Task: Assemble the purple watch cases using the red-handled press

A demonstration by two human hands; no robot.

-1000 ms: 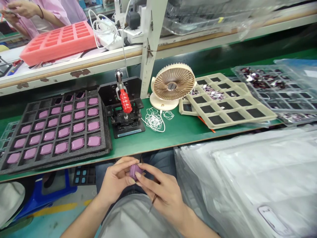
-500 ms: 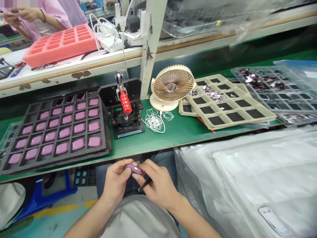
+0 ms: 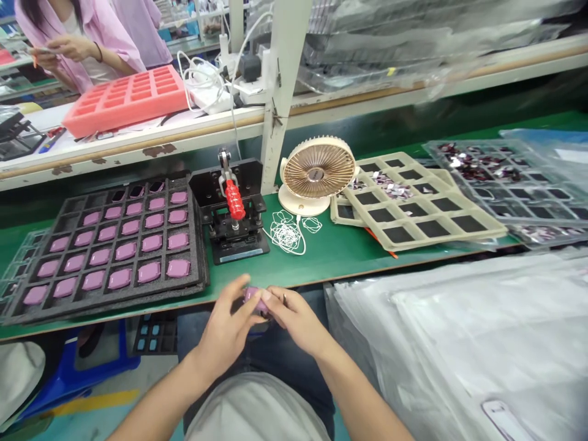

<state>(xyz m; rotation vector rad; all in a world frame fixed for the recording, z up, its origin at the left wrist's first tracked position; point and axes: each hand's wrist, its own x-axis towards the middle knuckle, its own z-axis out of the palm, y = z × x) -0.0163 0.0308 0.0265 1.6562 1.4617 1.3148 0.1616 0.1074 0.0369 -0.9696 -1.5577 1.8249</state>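
Left of the red-handled press (image 3: 234,205), a black foam tray (image 3: 199,260) holding rows of lilac pieces (image 3: 120,278) on the green counter (image 3: 331,257). Below the press, left hand (image 3: 225,327) and right hand (image 3: 298,321) close together, fingers (image 3: 275,298) pinching one lilac piece (image 3: 255,299) from both sides. Right of the press, a cream desk fan (image 3: 316,174), then a beige grid tray (image 3: 441,241).

A desk fan (image 3: 316,173) stands near a toggle press (image 3: 234,201) (red-handled).
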